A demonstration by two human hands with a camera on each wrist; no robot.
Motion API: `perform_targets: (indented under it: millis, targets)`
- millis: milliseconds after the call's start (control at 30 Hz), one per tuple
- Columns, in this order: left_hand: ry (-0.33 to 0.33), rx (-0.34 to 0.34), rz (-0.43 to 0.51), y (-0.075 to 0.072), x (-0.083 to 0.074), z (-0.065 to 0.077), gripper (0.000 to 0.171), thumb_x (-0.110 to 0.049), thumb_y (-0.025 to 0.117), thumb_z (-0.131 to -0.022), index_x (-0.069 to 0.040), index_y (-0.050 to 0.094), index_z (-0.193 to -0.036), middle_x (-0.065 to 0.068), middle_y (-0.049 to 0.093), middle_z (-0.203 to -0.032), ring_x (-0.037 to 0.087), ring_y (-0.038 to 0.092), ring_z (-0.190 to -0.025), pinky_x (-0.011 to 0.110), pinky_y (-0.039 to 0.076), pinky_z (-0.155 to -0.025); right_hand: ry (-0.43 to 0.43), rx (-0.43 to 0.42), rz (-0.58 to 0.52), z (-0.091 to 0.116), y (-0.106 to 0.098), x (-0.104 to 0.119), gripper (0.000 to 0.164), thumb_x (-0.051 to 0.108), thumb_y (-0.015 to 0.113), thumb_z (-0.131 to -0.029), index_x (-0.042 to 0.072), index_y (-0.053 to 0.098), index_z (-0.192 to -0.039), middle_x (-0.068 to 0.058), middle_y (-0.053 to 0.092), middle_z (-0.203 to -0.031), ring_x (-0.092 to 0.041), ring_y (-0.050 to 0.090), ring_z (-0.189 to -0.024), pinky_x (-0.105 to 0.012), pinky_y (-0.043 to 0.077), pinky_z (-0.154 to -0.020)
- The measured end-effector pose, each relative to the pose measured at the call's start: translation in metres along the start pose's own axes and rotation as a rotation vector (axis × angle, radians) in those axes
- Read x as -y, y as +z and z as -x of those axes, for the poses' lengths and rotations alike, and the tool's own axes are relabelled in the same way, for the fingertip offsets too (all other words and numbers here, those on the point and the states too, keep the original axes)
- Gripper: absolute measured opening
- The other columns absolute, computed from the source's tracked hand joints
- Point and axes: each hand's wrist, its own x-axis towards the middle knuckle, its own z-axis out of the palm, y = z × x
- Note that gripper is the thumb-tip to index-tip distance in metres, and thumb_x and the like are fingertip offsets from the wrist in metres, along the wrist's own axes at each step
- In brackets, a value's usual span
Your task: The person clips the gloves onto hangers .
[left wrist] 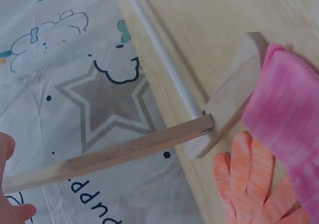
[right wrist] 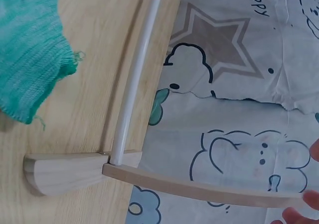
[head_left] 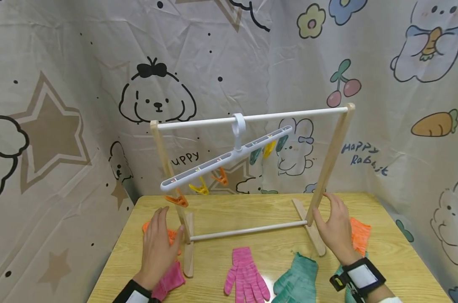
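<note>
A wooden drying rack with a white top rod point(head_left: 297, 114) stands on the table. From that rod hangs a pale grey clip hanger point(head_left: 229, 156), tilted, with orange, yellow and green clips. My left hand point(head_left: 158, 244) is beside the rack's left post point(left wrist: 124, 152), fingers extended and thumb near the post. On the other side, my right hand point(head_left: 333, 227) has relaxed fingers right at the right post point(head_left: 329, 162); fingertips show around that post's end in the right wrist view. Neither hand grips a glove.
A pink glove point(head_left: 245, 273) and a green glove point(head_left: 298, 277) lie in front of the rack. Orange gloves and another pink one point(left wrist: 289, 104) lie near the left foot. An orange piece point(head_left: 359, 233) lies behind my right wrist. A printed curtain point(head_left: 221, 54) hangs behind.
</note>
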Motion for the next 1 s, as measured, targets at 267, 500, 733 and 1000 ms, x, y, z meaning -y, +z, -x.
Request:
perform_targets:
  millis: [267, 500, 733, 1000]
  targets:
    - [0.001, -0.050, 0.061, 0.004, -0.001, -0.023, 0.069, -0.023, 0.069, -0.096, 0.003, 0.035, -0.150, 0.027, 0.042, -0.150, 0.046, 0.042, -0.138, 0.066, 0.034, -0.108, 0.138, 0.027, -0.087, -0.023, 0.004, -0.003, 0.077, 0.015, 0.066, -0.093, 0.007, 0.024, -0.157, -0.027, 0.045, -0.145, -0.044, 0.047, -0.126, -0.060, 0.045, -0.090]
    - [-0.018, -0.016, 0.102, 0.002, -0.002, -0.044, 0.076, -0.018, 0.069, -0.094, 0.004, 0.027, -0.154, 0.029, 0.036, -0.154, 0.048, 0.037, -0.141, 0.066, 0.032, -0.112, 0.192, 0.082, -0.165, -0.043, 0.007, -0.002, 0.078, 0.014, 0.064, -0.095, 0.002, 0.019, -0.158, -0.033, 0.040, -0.143, -0.048, 0.042, -0.129, -0.062, 0.038, -0.102]
    - [0.003, -0.036, 0.157, 0.005, -0.008, -0.062, 0.071, -0.008, 0.069, -0.089, 0.000, 0.035, -0.150, 0.026, 0.042, -0.150, 0.046, 0.044, -0.135, 0.062, 0.035, -0.113, 0.239, 0.103, -0.214, -0.059, 0.009, -0.007, 0.076, 0.014, 0.061, -0.097, 0.001, 0.018, -0.158, -0.032, 0.040, -0.143, -0.046, 0.041, -0.129, -0.060, 0.039, -0.101]
    - [-0.057, -0.037, 0.212, 0.010, -0.016, -0.073, 0.067, -0.019, 0.063, -0.097, -0.002, 0.030, -0.153, 0.025, 0.050, -0.133, 0.043, 0.052, -0.122, 0.060, 0.043, -0.103, 0.250, 0.094, -0.228, -0.068, 0.019, -0.008, 0.065, 0.018, 0.060, -0.099, 0.003, 0.028, -0.153, -0.030, 0.050, -0.131, -0.043, 0.056, -0.112, -0.058, 0.051, -0.088]
